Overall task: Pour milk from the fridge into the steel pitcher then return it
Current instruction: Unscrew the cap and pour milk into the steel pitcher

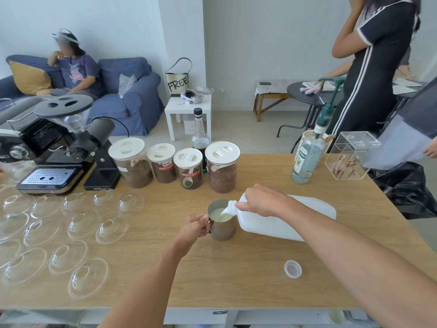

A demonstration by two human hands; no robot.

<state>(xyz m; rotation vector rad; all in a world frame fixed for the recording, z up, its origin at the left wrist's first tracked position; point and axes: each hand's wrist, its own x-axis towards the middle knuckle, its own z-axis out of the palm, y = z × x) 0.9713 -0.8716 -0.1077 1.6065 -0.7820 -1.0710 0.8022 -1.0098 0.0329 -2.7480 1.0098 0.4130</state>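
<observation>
A steel pitcher stands on the wooden table with white milk inside. My left hand grips its handle on the left side. My right hand holds the white plastic milk jug by its handle, tipped on its side with the open spout over the pitcher's rim. A stream of milk runs from the spout into the pitcher. The jug's clear round cap lies on the table to the right, near the front.
Four lidded jars of coffee stand behind the pitcher, with a dark bottle behind them. Many clear dome lids cover the table's left. An espresso machine and grinder sit far left; a pump bottle and acrylic box far right. People are beyond the table.
</observation>
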